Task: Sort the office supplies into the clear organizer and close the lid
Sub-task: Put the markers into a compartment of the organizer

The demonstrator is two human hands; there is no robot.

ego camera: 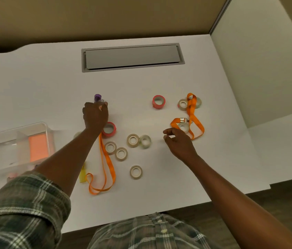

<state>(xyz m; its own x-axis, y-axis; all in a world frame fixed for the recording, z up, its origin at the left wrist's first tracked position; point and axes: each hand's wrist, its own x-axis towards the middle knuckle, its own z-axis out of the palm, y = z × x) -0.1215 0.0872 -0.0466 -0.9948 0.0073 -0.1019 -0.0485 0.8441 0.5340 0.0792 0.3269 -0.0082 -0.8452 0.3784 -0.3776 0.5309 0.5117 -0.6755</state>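
Head view: the left hand [95, 115] grips a purple-capped tube [98, 98] (fingers curled round it); the right hand [178, 142] hovers, fingers loosely apart, near tape rolls [133, 140]; organizer [46, 127] far left.

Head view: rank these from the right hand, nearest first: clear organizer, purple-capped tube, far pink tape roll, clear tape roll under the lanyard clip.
From the right hand:
1. clear tape roll, just beyond it
2. far pink tape roll, farther back
3. purple-capped tube, at the left hand
4. clear organizer, far left
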